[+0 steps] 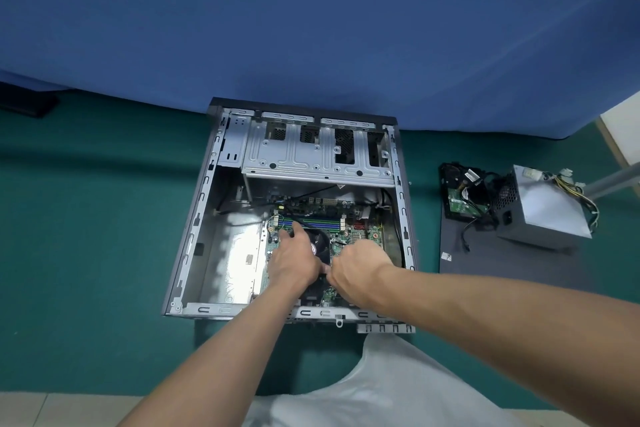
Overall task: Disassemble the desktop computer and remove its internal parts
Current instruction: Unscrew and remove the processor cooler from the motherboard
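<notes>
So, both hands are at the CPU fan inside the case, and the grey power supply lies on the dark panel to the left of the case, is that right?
Not quite: the head view shows the grey power supply on the dark panel to the right of the case, not the left. The left hand and right hand are at the CPU fan inside it.

No text, brand or number can be read. The white sticker (530, 173) on the grey metal power supply box (547, 215) at the right is too blurred. So are the small white sticker (446, 256) on the dark flat panel (485, 263) and the tan label (249, 259) on the floor of the open silver computer case (221, 253).
</notes>
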